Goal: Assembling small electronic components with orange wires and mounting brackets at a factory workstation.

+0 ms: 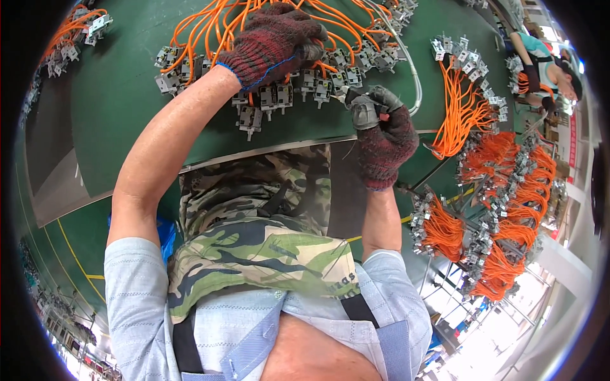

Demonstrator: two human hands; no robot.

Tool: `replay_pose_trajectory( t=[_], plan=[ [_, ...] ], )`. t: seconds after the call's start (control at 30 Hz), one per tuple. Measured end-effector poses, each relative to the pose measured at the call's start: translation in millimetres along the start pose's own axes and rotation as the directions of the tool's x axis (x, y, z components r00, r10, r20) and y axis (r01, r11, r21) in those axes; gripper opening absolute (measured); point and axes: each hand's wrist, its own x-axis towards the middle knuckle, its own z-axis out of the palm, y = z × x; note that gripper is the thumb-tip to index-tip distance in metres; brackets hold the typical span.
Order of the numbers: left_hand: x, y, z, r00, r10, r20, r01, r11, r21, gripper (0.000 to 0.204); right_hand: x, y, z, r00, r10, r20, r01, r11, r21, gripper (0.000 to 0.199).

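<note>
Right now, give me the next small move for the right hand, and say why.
I'd probably ease the right hand slightly left, to the nearest grey connectors: its fingertips are already close beside them, and something thin pokes out toward them. The left hand is over the orange cables; what its grip holds is hidden.

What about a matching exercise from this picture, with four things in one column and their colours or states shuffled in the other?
Column one:
1. Left hand
2. Bunched cables
3. Work surface
4. Shirt

Column two:
A. Green
B. Light blue
C. In a knitted glove
D. Orange

Right pairs: 1-C, 2-D, 3-A, 4-B.
</note>
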Motion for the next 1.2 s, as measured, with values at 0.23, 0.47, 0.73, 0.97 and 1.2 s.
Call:
replay_pose_trajectory(
  t=[0.23,0.47,0.73,0.97,1.2],
  plan=[
    [-2,0,7,0.999,0.019,-0.044,-0.015,0.995,0.096,0.033,-12,13,10,0.998,-0.002,-0.062,-0.004,0.994,-0.108,0.027],
    [-3,2,4,0.999,-0.032,-0.042,0.035,0.997,0.074,0.034,-15,13,14,0.998,-0.058,-0.002,0.056,0.963,-0.264,0.024],
    [-1,10,-2,0.995,-0.09,0.04,0.089,0.996,0.031,0.039,3,-7,21,1.0,0.019,-0.007,-0.02,0.991,-0.132,0.03],
    [0,-13,18,0.999,0.032,-0.03,-0.028,0.992,0.127,0.036,10,-5,28,0.995,0.087,0.047,-0.078,0.981,-0.176,0.035],
    [-1,-9,16,0.999,0.05,-0.005,-0.048,0.985,0.164,0.036,12,-5,29,0.996,0.051,0.08,-0.027,0.96,-0.278,0.035]
  ],
)
